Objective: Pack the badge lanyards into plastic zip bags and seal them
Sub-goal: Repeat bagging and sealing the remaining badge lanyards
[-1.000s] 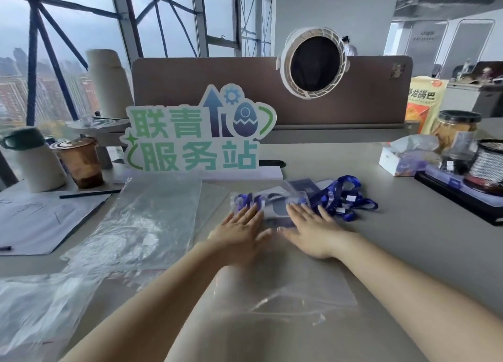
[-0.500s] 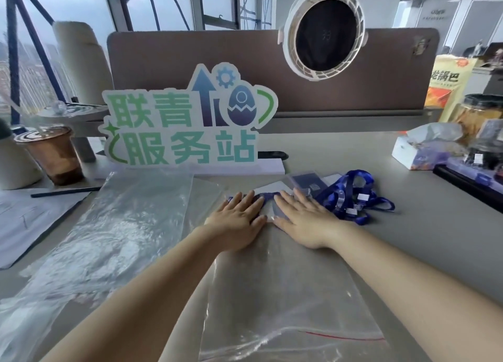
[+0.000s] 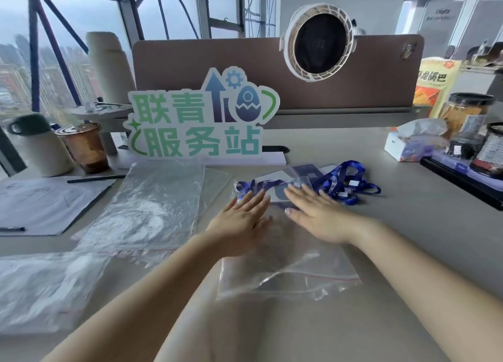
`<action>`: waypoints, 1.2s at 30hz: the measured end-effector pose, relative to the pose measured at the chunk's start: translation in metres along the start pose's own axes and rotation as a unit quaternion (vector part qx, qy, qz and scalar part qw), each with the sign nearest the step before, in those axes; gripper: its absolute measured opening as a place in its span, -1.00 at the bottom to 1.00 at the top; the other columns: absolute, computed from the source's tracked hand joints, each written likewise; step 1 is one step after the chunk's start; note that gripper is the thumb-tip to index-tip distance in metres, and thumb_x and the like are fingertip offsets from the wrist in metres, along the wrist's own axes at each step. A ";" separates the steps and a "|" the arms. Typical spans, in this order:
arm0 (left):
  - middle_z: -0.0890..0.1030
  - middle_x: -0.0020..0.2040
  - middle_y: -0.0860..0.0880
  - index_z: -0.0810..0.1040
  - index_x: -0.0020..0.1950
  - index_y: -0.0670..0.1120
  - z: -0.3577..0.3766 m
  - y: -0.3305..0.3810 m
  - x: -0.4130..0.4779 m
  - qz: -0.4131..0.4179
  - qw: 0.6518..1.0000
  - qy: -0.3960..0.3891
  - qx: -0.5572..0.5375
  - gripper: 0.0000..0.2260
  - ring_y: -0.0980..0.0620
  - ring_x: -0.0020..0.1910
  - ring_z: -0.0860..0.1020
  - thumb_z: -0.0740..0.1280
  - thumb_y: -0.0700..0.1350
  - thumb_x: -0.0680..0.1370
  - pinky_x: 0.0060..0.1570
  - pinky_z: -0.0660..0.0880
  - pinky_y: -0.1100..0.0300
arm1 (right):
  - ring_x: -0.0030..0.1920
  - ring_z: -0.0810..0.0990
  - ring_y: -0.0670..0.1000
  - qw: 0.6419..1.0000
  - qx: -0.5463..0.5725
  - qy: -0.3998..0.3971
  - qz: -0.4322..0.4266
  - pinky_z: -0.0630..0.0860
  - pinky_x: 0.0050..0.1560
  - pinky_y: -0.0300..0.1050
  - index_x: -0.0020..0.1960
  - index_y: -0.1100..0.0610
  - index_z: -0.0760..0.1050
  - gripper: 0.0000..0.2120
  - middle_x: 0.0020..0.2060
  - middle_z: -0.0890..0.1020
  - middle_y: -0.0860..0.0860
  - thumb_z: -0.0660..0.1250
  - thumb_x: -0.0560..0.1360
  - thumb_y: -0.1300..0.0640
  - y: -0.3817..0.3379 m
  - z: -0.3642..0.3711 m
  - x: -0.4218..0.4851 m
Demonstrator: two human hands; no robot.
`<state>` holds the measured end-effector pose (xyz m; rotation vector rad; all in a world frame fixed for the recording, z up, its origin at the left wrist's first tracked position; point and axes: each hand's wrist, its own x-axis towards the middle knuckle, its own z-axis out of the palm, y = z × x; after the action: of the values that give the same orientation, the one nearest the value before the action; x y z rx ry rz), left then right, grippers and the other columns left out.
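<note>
head: zip bag (image 3: pixel 299 266) lengthwise away, seal end nearest; left hand (image 3: pixel 242 220), right hand (image 3: pixel 318 214) flat atop

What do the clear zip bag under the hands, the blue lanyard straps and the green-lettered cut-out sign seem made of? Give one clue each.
Clear zip bag: thin glossy plastic film; it wrinkles, glints and shows the desk through. Blue lanyard straps: probably woven fabric ribbon; flat, limp, matte loops. Green-lettered cut-out sign: likely printed foam board; stiff, upright, white edge.
</note>
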<state>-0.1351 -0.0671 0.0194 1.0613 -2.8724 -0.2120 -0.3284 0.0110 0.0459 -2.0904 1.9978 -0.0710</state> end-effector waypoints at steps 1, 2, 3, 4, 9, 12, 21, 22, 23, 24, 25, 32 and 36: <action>-0.16 0.53 0.13 -0.11 0.54 0.06 -0.003 0.004 -0.007 0.012 1.000 0.009 -0.012 -0.51 0.12 0.51 -0.21 -0.12 0.13 0.64 0.48 -0.25 0.13 | 0.45 -0.34 -0.14 1.000 0.003 0.002 -0.006 -0.31 0.48 -0.04 0.51 -0.09 -0.27 -0.43 0.42 -0.29 -0.25 -0.20 0.58 -0.23 -0.002 -0.003 -0.009; -0.14 0.53 0.14 -0.10 0.54 0.06 -0.003 0.009 -0.015 0.026 0.999 0.005 -0.019 -0.52 0.13 0.51 -0.20 -0.11 0.13 0.64 0.47 -0.25 0.15 | 0.46 -0.34 -0.14 1.000 0.003 -0.009 -0.014 -0.31 0.48 -0.04 0.51 -0.09 -0.26 -0.43 0.43 -0.28 -0.24 -0.20 0.58 -0.23 -0.004 0.000 -0.019; -0.14 0.53 0.14 -0.09 0.54 0.05 0.001 0.013 -0.024 0.038 0.999 -0.013 -0.011 -0.52 0.14 0.51 -0.19 -0.11 0.12 0.64 0.46 -0.24 0.16 | 0.46 -0.34 -0.13 0.999 -0.008 -0.030 -0.021 -0.31 0.48 -0.05 0.52 -0.09 -0.26 -0.44 0.46 -0.27 -0.22 -0.20 0.58 -0.22 -0.007 0.009 -0.029; -0.14 0.54 0.12 -0.10 0.54 0.05 0.008 0.019 -0.033 0.045 0.998 -0.040 0.009 -0.52 0.13 0.51 -0.18 -0.11 0.11 0.64 0.45 -0.24 0.15 | 0.47 -0.33 -0.13 0.998 -0.025 -0.054 -0.024 -0.30 0.48 -0.06 0.52 -0.09 -0.25 -0.44 0.48 -0.26 -0.19 -0.19 0.59 -0.21 -0.009 0.022 -0.037; -0.10 0.55 0.10 -0.09 0.54 0.05 0.009 0.031 -0.053 0.053 0.998 -0.023 0.023 -0.52 0.11 0.52 -0.17 -0.10 0.12 0.64 0.46 -0.24 0.13 | 0.49 -0.27 -0.13 1.000 0.008 -0.005 -0.003 -0.30 0.46 -0.11 0.53 -0.09 -0.20 -0.45 0.49 -0.20 -0.20 -0.16 0.60 -0.20 -0.015 0.028 -0.064; -0.06 0.54 0.13 -0.03 0.54 0.05 0.005 0.041 -0.073 0.071 0.997 0.001 0.008 -0.53 0.15 0.52 -0.12 -0.09 0.12 0.64 0.49 -0.19 0.12 | 0.49 -0.26 -0.15 1.000 0.024 0.003 -0.017 -0.30 0.44 -0.16 0.53 -0.09 -0.19 -0.47 0.47 -0.19 -0.24 -0.14 0.62 -0.18 -0.023 0.031 -0.086; 0.24 0.50 0.08 0.25 0.48 0.02 0.018 0.071 -0.127 0.047 0.986 0.086 -0.133 -0.59 0.17 0.50 0.11 0.01 0.06 0.65 0.47 -0.03 0.22 | 0.51 -0.09 -0.17 0.994 0.007 0.091 -0.052 -0.20 0.49 -0.16 0.53 -0.05 0.02 -0.49 0.52 0.04 -0.18 0.00 0.62 -0.12 -0.045 0.065 -0.134; 0.24 0.50 0.09 0.25 0.48 0.03 0.021 0.076 -0.136 0.052 0.987 0.078 -0.131 -0.58 0.18 0.50 0.10 0.00 0.08 0.64 0.47 -0.04 0.22 | 0.51 -0.07 -0.18 0.994 0.011 0.097 -0.059 -0.19 0.49 -0.17 0.52 -0.06 0.05 -0.50 0.51 0.07 -0.19 0.02 0.62 -0.11 -0.047 0.069 -0.139; 0.22 0.50 0.10 0.23 0.49 0.04 0.024 0.078 -0.141 0.056 0.991 0.069 -0.104 -0.57 0.18 0.50 0.08 -0.01 0.11 0.64 0.48 -0.05 0.21 | 0.51 -0.05 -0.19 0.993 0.015 0.101 -0.061 -0.19 0.49 -0.18 0.52 -0.08 0.07 -0.52 0.50 0.10 -0.20 0.02 0.62 -0.10 -0.048 0.071 -0.143; 0.20 0.51 0.11 0.21 0.50 0.05 0.026 0.078 -0.144 0.058 0.994 0.060 -0.075 -0.55 0.18 0.51 0.06 -0.03 0.13 0.63 0.49 -0.06 0.19 | 0.51 -0.03 -0.19 0.992 0.019 0.106 -0.061 -0.18 0.49 -0.18 0.51 -0.09 0.09 -0.53 0.50 0.12 -0.21 0.02 0.62 -0.09 -0.048 0.072 -0.146; 0.18 0.52 0.11 0.20 0.50 0.06 0.027 0.078 -0.145 0.055 0.995 0.054 -0.060 -0.54 0.18 0.51 0.04 -0.04 0.15 0.63 0.49 -0.07 0.18 | 0.51 -0.02 -0.18 0.992 0.022 0.109 -0.060 -0.17 0.49 -0.17 0.50 -0.10 0.11 -0.55 0.49 0.13 -0.21 0.01 0.62 -0.08 -0.048 0.071 -0.146; 0.16 0.52 0.13 0.18 0.51 0.08 0.030 0.082 -0.151 0.043 0.997 0.037 -0.043 -0.54 0.18 0.51 0.03 -0.04 0.17 0.63 0.50 -0.05 0.16 | 0.51 0.02 -0.14 0.993 0.019 0.102 -0.053 -0.12 0.50 -0.15 0.49 -0.09 0.17 -0.57 0.49 0.16 -0.18 0.01 0.63 -0.08 -0.051 0.079 -0.150; 0.18 0.51 0.15 0.18 0.51 0.09 0.028 0.084 -0.152 0.041 0.997 0.053 -0.035 -0.52 0.20 0.50 0.06 -0.03 0.19 0.61 0.49 -0.03 0.20 | 0.50 0.07 -0.17 0.993 0.013 0.113 -0.044 -0.01 0.48 -0.17 0.47 -0.14 0.19 -0.57 0.48 0.19 -0.21 0.04 0.61 -0.11 -0.053 0.076 -0.153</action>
<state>-0.0768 0.0981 0.0012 0.9129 -2.7843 -0.2415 -0.2706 0.1750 0.0045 -2.2408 2.0128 -0.3634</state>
